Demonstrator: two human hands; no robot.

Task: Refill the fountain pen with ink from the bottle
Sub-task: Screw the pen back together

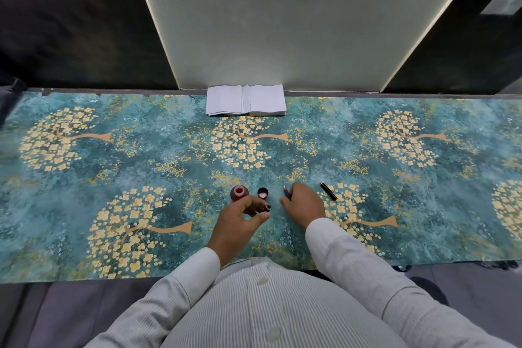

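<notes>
Currently left hand (236, 219) pinches short dark pen barrel (267, 207); right hand (303, 206) grips slim nib section (287, 193), tip pointing away — open round reddish ink bottle (239, 193) just beyond left hand, nearer it.

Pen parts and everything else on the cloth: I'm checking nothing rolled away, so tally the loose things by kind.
Ink bottle, open: 1
Bottle cap, lying beside it: 1
Pen pieces: 3, the barrel held in the left hand, the inner section held in the right hand, the pen cap on the cloth
Stack of paper: 1
Total: 6
</notes>
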